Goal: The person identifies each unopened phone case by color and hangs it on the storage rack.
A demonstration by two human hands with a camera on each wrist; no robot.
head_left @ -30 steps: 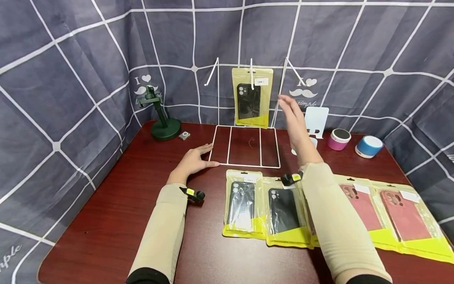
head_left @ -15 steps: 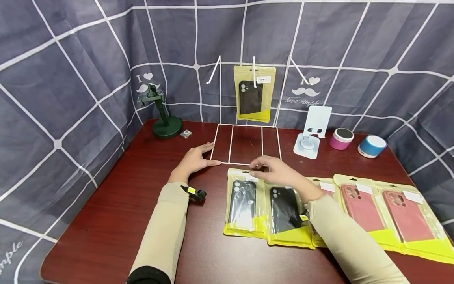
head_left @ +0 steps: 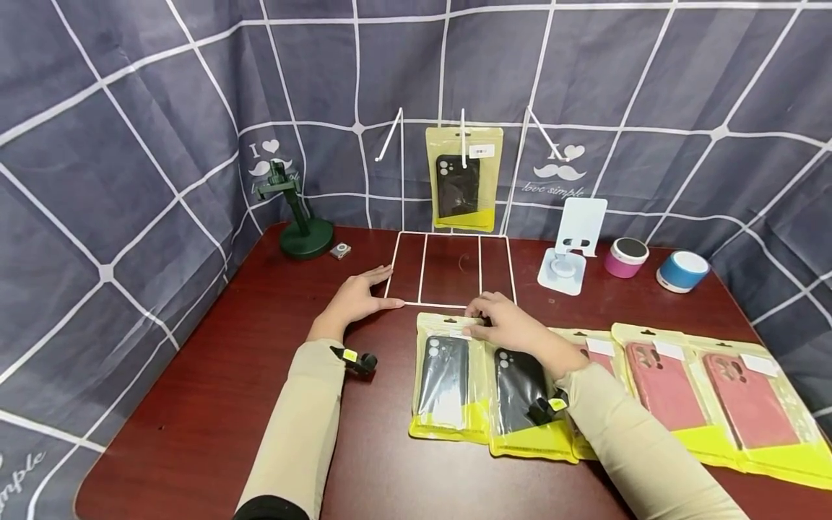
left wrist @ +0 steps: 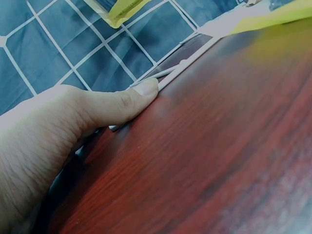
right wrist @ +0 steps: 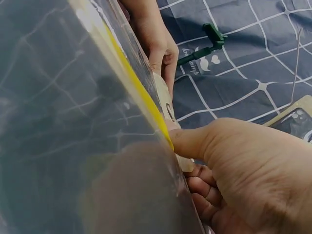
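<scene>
Wire display rack (head_left: 451,269) has one bagged black phone case (head_left: 463,179) hung, so most of the work's left: four more packs lie on the table (head_left: 195,404). Left hand (head_left: 356,296) lies flat, steadying the rack's base. Right hand (head_left: 513,328) pinches the top of the second black-case pack (head_left: 523,397), not lifted off the table yet.

My head camera looks forward and down over my two forearms across the table (head_left: 195,433) to the checked cloth backdrop (head_left: 130,108), from well back. My left wrist camera sits low, just behind my left thumb (left wrist: 122,102), facing along the white wire rack (head_left: 448,269). My right wrist camera is pressed close to a packaged phone case (right wrist: 73,136) at my fingers (right wrist: 204,187), and also catches my left hand (right wrist: 156,44).
</scene>
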